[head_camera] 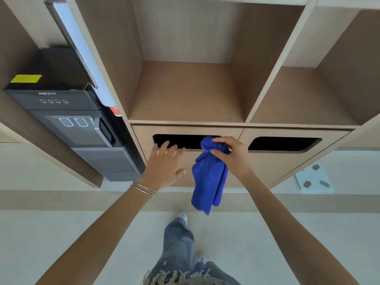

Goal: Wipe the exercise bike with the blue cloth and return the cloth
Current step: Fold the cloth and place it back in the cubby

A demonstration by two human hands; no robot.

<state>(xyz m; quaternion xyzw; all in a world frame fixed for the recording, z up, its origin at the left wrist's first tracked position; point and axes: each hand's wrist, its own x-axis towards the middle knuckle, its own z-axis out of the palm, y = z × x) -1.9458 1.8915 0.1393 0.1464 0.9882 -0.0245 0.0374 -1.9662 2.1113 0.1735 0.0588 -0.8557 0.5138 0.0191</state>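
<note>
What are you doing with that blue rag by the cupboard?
A person stands at a wooden shelf unit. Their right hand grips a bunched blue cloth, which hangs down in front of a drawer. Their left hand, fingers spread, reaches at the drawer's dark handle slot. No exercise bike is in view.

The blue cloth (209,177) looks soft and fuzzy, matt like microfibre. The cabinet (185,91) is matt wood-grain laminate. At left, the dispenser (67,120) is smooth black plastic, slightly glossy. Thin metal bangles (144,189) shine. Frayed denim jeans (176,243) look rough.
</note>
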